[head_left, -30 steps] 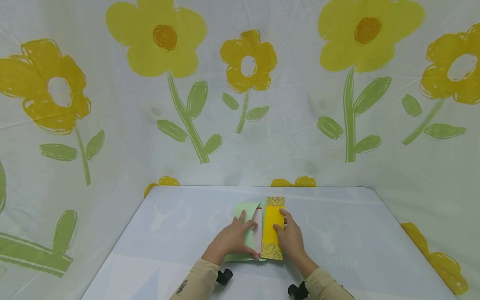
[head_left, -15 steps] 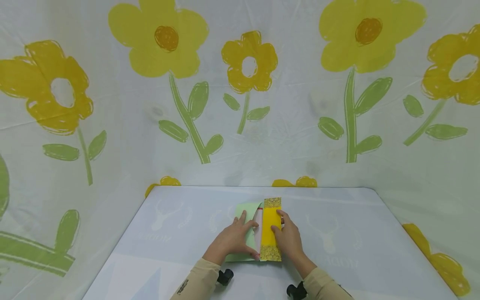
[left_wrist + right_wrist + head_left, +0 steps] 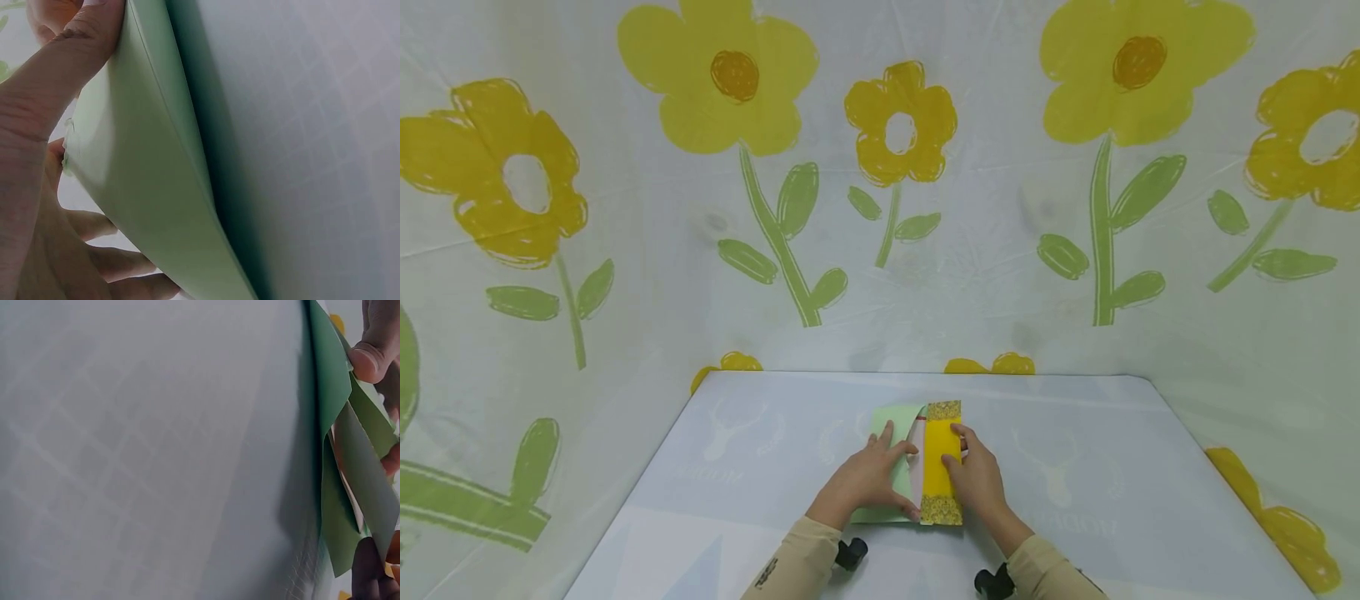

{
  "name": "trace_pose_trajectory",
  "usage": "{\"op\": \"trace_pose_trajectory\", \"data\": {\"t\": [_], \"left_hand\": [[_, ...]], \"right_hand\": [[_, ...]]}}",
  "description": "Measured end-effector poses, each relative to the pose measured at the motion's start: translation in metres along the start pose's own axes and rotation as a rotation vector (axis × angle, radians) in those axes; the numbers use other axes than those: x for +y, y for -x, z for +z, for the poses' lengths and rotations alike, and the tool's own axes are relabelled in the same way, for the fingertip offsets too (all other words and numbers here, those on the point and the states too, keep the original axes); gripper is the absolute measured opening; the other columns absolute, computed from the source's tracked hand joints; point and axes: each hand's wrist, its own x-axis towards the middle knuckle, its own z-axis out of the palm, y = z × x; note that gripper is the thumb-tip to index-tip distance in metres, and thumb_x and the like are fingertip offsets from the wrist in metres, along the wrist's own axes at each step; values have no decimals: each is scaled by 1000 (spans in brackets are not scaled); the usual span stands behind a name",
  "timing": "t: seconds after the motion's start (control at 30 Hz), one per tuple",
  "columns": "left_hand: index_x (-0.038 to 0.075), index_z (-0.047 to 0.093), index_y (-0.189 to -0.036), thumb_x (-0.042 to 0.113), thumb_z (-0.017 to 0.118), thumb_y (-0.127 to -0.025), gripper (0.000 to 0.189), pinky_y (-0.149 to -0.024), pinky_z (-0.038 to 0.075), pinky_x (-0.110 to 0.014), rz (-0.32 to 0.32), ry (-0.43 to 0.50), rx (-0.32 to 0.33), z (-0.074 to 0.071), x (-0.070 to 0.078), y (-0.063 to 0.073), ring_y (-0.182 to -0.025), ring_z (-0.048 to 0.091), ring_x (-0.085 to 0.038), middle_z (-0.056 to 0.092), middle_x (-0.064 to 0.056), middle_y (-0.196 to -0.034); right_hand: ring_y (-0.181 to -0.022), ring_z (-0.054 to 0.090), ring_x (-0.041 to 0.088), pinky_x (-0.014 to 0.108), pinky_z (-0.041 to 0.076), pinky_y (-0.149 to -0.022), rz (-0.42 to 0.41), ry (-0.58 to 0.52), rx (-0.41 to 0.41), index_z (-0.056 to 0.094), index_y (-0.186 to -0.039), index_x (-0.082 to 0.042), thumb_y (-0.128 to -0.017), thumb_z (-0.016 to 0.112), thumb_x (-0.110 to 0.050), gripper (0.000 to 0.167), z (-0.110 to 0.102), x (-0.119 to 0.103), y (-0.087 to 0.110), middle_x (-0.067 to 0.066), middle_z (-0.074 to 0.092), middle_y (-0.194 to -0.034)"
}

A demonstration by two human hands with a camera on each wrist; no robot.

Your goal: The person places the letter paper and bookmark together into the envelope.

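Note:
A pale green envelope (image 3: 895, 413) lies on the table, its mouth on the right parted. My left hand (image 3: 868, 479) holds the envelope with fingers spread over it and the thumb near its close edge. Inside the mouth shows a pinkish-white paper (image 3: 917, 467) with red at its ends. My right hand (image 3: 981, 479) pinches a yellow card (image 3: 938, 467) with glittery gold bands by its right edge. The card's left side overlaps the mouth. In the right wrist view the card's greyish back (image 3: 369, 475) stands between green envelope layers (image 3: 331, 369).
The white table (image 3: 1112, 467) carries faint printed deer heads and lettering. Behind and beside it hangs a pale cloth (image 3: 970, 250) printed with yellow flowers. A black wrist camera (image 3: 851, 553) sits under the left sleeve, another (image 3: 995, 582) by the right sleeve.
My right hand has shifted the yellow card a little left and slightly toward me, closer over the envelope's mouth. The left hand and the envelope have stayed nearly in place.

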Motion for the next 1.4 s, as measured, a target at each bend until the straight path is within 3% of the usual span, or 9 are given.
{"op": "trace_pose_trajectory", "data": {"t": [1.4], "left_hand": [[35,56,-139,70,89,-54,98,-102,46,-62,4,5,-11,-1,3,1,-144,31,-53,19,-19,-167]], "right_hand": [[-73,50,16,25,43,-58,20,0,-82,59,-135,-6,-92,72,-5,46,-3,-1,-1,7,62,-103]]}}
